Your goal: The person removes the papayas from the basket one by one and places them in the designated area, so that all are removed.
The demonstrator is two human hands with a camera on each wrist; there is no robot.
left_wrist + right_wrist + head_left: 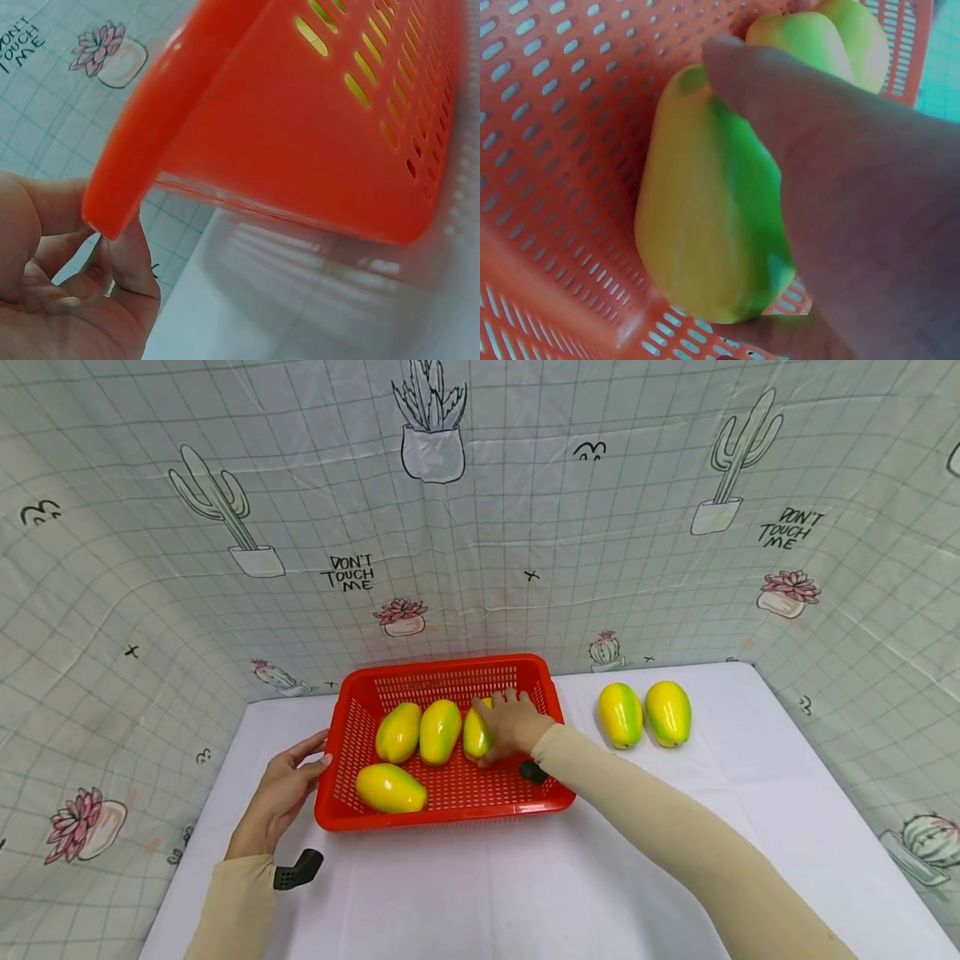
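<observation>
Over my remote feed I saw a bright red, rectangular plastic basket [450, 816], its walls patterned with rows of small slots. The glossy, oval yellow fruits [391, 788] bore green patches; my right wrist view showed one yellow along one side and vivid green along the other. The flat tabletop [450, 893] was plain white. I made out a pale grey fabric backdrop [495, 518] with a green grid, outlined cacti [733, 468], pink-petalled succulents [73, 825] and black lettering [350, 574]. The long sleeves [660, 827] were plain beige, the small wrist devices [298, 870] black.
</observation>
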